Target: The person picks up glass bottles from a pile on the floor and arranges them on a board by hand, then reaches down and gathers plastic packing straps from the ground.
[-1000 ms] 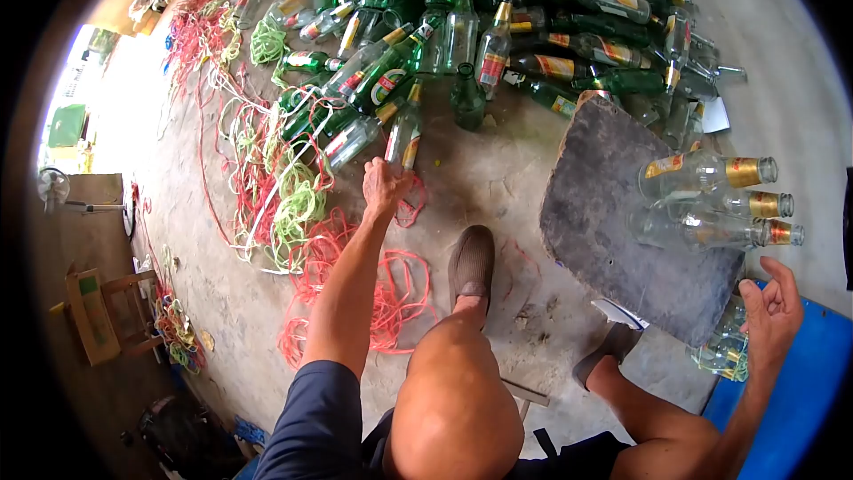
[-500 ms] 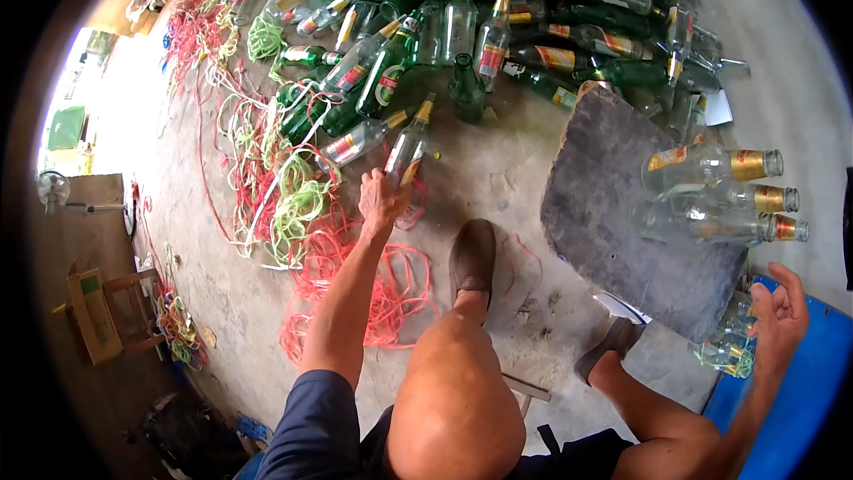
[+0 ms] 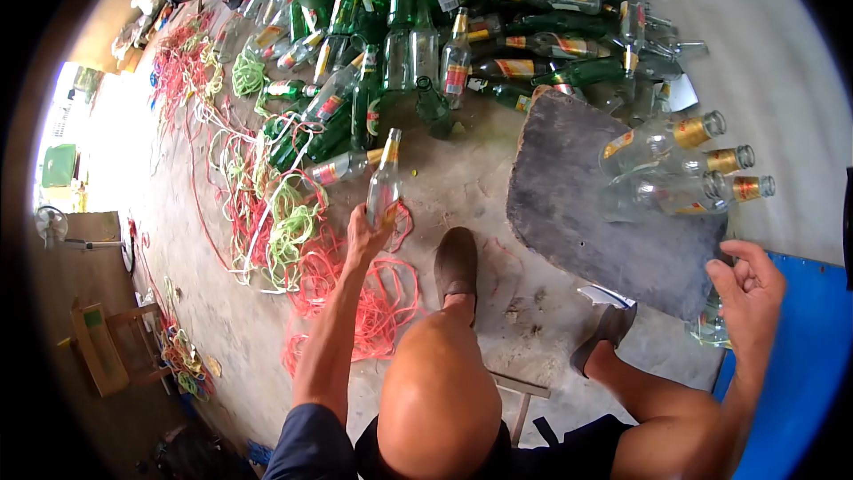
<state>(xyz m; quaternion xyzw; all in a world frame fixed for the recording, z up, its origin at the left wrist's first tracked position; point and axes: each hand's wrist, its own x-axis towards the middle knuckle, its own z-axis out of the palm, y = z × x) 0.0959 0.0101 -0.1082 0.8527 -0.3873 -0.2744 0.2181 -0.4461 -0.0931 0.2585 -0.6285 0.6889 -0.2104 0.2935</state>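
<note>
Head view lists one clear bottle (image 3: 385, 187), left of the bench (image 3: 551, 178), grasped low by the left hand (image 3: 369, 229), seemingly keeping its neck free; right hand (image 3: 748, 293), empty, loosely curled, beside the bench; standing bottles (image 3: 662, 191) atop it, apparently grouped for steadiness.

One head-worn camera looks forward and down over both hands (image 3: 368, 233).

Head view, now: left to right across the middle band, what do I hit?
Fan → green string → left hand gripping a bottle → left shoe → dark board → right hand.
</note>
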